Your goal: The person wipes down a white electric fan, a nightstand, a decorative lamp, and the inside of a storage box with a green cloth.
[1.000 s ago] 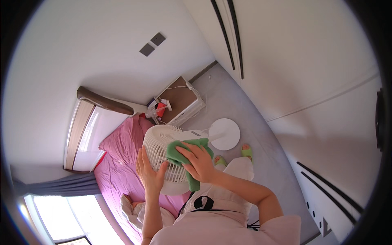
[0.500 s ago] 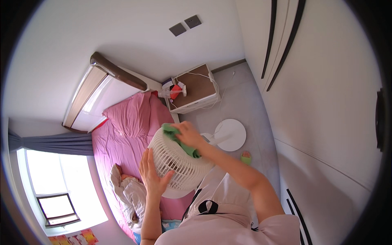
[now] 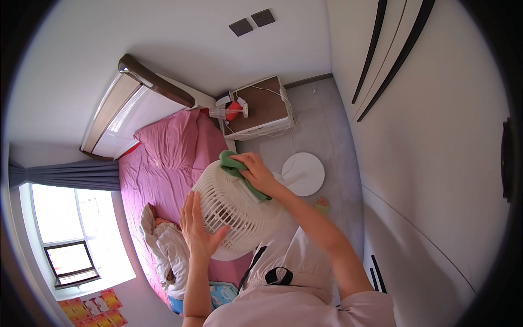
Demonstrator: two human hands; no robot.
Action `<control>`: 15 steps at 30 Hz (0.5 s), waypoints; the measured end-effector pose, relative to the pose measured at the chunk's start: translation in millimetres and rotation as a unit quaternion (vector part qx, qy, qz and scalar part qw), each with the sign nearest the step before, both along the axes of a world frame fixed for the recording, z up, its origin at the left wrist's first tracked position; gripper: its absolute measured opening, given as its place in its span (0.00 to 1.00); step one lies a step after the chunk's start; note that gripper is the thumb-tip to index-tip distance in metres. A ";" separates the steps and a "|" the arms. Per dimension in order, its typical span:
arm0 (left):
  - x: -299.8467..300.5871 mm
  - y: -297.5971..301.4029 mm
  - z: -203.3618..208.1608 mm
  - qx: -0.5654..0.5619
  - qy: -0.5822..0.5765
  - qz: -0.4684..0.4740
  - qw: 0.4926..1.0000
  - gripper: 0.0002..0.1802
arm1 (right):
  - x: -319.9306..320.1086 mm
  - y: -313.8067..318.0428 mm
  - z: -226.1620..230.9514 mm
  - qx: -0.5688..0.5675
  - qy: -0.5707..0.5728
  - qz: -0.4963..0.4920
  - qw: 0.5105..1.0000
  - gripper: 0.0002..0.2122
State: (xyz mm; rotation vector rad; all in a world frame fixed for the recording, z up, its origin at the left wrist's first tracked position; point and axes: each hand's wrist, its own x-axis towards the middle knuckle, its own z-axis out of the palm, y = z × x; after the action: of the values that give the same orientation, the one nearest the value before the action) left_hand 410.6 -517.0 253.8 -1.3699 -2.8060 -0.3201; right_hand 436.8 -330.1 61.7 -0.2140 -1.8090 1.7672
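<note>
A white standing fan (image 3: 231, 215) is in front of me, its slatted grille tilted and its white round base (image 3: 308, 175) on the floor beyond. My left hand (image 3: 202, 231) lies against the near left side of the grille, fingers stretched and thumb spread across the slats. In my right hand (image 3: 259, 173) a green cloth (image 3: 234, 165) is pressed on the back of the fan's head. Part of the cloth hangs down below the fingers. The fan's pole is mostly hidden behind its head and my right forearm.
Left of the fan stands a bed with pink sheets (image 3: 158, 185) and a crumpled pale blanket (image 3: 169, 245). A nightstand (image 3: 267, 106) with a white cord is at the back. A white wardrobe (image 3: 425, 141) lines the right side. My foot in a green slipper (image 3: 322, 205) shows near the base.
The view has shifted slightly. My right hand has moved a little on the fan's back with the green cloth, showing more of the housing. The left hand keeps its place on the grille.
</note>
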 end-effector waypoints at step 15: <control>-5.5 1.5 -1.4 0.004 0.008 -0.015 1.000 0.54 | 67.1 34.5 -87.6 -0.094 -0.195 -0.013 0.976 0.15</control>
State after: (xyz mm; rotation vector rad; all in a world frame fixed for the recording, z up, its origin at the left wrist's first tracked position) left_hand 405.1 -515.5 252.4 -1.4068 -2.7714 -0.3180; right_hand 503.9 -295.6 -25.9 -0.7007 -1.8844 1.9838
